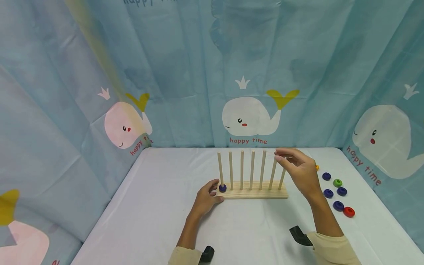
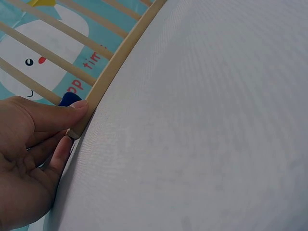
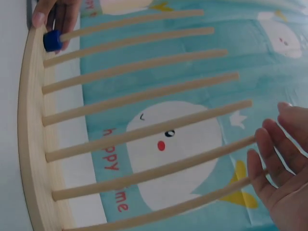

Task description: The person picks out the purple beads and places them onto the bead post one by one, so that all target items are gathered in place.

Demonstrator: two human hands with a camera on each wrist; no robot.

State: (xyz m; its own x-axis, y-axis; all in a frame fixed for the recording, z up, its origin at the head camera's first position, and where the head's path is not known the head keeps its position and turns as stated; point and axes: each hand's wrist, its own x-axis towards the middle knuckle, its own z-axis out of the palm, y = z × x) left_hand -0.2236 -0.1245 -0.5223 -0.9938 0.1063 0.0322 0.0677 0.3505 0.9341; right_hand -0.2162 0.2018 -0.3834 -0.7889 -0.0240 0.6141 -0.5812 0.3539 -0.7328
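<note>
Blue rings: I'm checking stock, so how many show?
5: one blue ring round the leftmost peg, four rings on the table right of the rack. The right hand may hide others.

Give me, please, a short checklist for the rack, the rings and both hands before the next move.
1. Rack held: ok; the left hand grips its left end.
2. Blue ring seated: ok; it sits at the foot of the leftmost peg.
3. Other pegs free: ok; all six are bare.
4. Right hand empty: ok; no ring shows in its fingers.
5. Right hand at the loose rings: not ok; it is by the tops of the rightmost pegs.
6. All loose rings in sight: cannot tell; the right hand may hide some near the yellow ring.
</note>
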